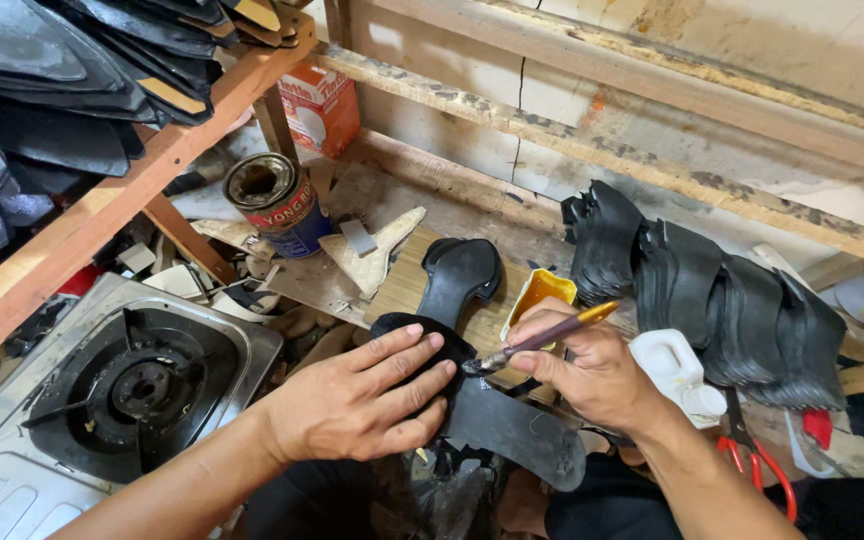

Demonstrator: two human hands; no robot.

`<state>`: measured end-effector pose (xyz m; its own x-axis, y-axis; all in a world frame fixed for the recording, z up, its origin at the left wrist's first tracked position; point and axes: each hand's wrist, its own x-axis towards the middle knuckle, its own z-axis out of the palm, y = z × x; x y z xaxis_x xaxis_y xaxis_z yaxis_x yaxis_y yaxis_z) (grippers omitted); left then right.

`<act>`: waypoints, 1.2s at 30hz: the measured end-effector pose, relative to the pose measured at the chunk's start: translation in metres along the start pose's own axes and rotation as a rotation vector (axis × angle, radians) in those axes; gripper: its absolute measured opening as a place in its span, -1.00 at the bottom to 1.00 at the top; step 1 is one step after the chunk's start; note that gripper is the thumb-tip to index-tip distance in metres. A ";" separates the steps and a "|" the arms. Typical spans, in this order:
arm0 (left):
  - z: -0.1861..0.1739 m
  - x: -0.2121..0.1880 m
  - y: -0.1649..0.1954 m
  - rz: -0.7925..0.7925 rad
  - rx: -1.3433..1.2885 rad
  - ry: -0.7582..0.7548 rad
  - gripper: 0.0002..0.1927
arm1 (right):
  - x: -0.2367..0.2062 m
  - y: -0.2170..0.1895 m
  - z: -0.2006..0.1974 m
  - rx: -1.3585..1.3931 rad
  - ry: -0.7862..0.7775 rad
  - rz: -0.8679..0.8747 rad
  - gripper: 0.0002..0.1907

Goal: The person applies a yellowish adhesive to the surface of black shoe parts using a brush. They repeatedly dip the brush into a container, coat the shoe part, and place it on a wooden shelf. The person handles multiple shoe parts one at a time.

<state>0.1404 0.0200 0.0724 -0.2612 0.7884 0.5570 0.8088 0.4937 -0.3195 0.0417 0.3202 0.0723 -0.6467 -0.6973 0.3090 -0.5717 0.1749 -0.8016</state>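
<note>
My left hand (pixel 357 395) presses flat on a black fabric-covered shoe piece (pixel 422 345), fingers spread over it. My right hand (pixel 587 370) grips a small brush (pixel 542 340) with a yellow-tipped handle; its bristles touch the black piece by my left fingertips. A flat black sole piece (pixel 517 430) lies under and in front of both hands. Another black sole shape (pixel 457 275) rests on the wooden board (pixel 402 285) beyond, next to a yellow glue container (pixel 537 290).
A gas stove (pixel 137 385) stands at the left. A tin can (pixel 277 200) and a red and white box (pixel 322 105) sit behind. A wooden rack (pixel 102 205) holds black soles. Stacked black pieces (pixel 722 300), a white bottle (pixel 672 365) and red scissors (pixel 757 460) lie right.
</note>
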 end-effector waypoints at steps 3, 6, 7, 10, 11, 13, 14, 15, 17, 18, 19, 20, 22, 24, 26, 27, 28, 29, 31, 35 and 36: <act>-0.001 0.001 0.000 0.006 -0.011 -0.010 -0.72 | 0.006 -0.006 -0.004 0.032 -0.088 -0.113 -0.88; -0.003 0.001 -0.001 0.013 -0.006 -0.024 -0.72 | 0.006 -0.009 -0.014 0.034 -0.198 0.007 -0.88; -0.003 0.001 -0.001 0.014 0.002 -0.026 -0.72 | 0.006 -0.010 -0.018 0.053 -0.209 0.029 -0.88; -0.005 0.000 -0.002 0.009 0.014 -0.026 -0.72 | 0.003 -0.009 -0.029 0.091 -0.228 0.092 -0.88; -0.005 0.000 -0.003 0.006 0.015 -0.025 -0.72 | 0.001 -0.008 -0.032 0.092 -0.225 0.110 -0.87; -0.006 -0.001 -0.004 -0.003 0.021 -0.039 -0.70 | -0.003 -0.007 -0.037 0.100 -0.215 0.106 -0.87; -0.007 -0.001 -0.004 -0.006 0.023 -0.046 -0.69 | -0.006 -0.007 -0.039 0.107 -0.208 0.082 -0.88; -0.007 -0.001 -0.004 -0.011 0.031 -0.048 -0.69 | -0.010 -0.006 -0.042 0.113 -0.201 0.058 -0.88; -0.008 -0.001 -0.004 -0.017 0.046 -0.049 -0.70 | -0.018 -0.004 -0.046 0.090 -0.180 0.044 -0.87; -0.008 -0.002 -0.004 -0.027 0.041 -0.039 -0.70 | -0.021 -0.003 -0.048 0.077 -0.168 0.036 -0.87; -0.008 -0.001 -0.004 -0.038 0.037 -0.029 -0.70 | -0.024 -0.001 -0.050 0.084 -0.154 0.024 -0.86; -0.008 -0.002 -0.004 -0.049 0.032 -0.020 -0.70 | -0.027 0.001 -0.051 0.092 -0.141 0.012 -0.86; -0.009 -0.002 -0.004 -0.076 0.033 -0.021 -0.71 | -0.033 0.006 -0.053 0.097 -0.104 -0.005 -0.85; -0.010 -0.003 -0.003 -0.096 0.039 -0.018 -0.70 | -0.041 0.009 -0.053 0.093 -0.057 -0.012 -0.85; -0.012 -0.003 -0.004 -0.108 0.054 -0.009 -0.69 | -0.050 0.013 -0.052 0.181 0.011 0.035 -0.84; -0.012 -0.003 -0.003 -0.118 0.058 -0.004 -0.70 | -0.055 0.014 -0.051 0.225 0.045 0.058 -0.83; -0.013 -0.003 -0.004 -0.127 0.063 0.001 -0.70 | -0.059 0.016 -0.052 0.190 0.063 0.035 -0.83; -0.014 -0.003 -0.003 -0.137 0.068 0.006 -0.70 | -0.063 0.018 -0.052 0.156 0.081 0.013 -0.82; -0.014 -0.002 -0.003 -0.163 0.067 0.010 -0.70 | -0.070 0.021 -0.050 0.073 0.122 -0.021 -0.83; -0.015 0.000 -0.002 -0.192 0.085 -0.002 -0.69 | -0.085 0.023 -0.042 -0.058 0.230 -0.043 -0.84; -0.014 0.000 -0.001 -0.197 0.092 -0.009 -0.69 | -0.089 0.023 -0.040 -0.074 0.260 -0.043 -0.84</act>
<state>0.1470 0.0141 0.0837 -0.4142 0.6765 0.6089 0.6905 0.6694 -0.2740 0.0657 0.4135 0.0464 -0.7236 -0.5047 0.4709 -0.6305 0.2058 -0.7484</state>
